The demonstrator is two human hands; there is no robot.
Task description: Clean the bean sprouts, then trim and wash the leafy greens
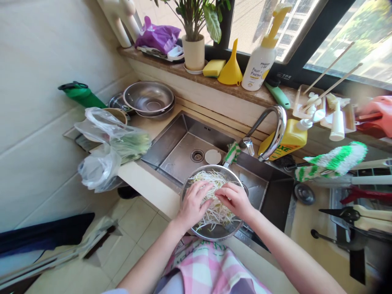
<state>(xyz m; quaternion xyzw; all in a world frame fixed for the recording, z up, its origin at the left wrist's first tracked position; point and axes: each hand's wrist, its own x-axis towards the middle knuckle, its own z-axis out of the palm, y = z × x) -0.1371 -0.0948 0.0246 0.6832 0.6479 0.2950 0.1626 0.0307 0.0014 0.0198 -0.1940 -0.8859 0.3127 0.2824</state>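
Pale bean sprouts lie in a round metal bowl at the near edge of the sink. My left hand rests over the left part of the sprouts, its fingers stretched out and the thumb apart. On the other side, my right hand has its fingertips drawn together in a pinch among the sprouts. Exactly how many strands it grips is too small to tell. Both hands are inside the bowl's rim, close to each other.
Behind the bowl is a steel sink with a curved faucet. Plastic bags of greens lie on the left counter near stacked metal bowls. A yellow detergent bottle stands by the faucet, with utensils at right.
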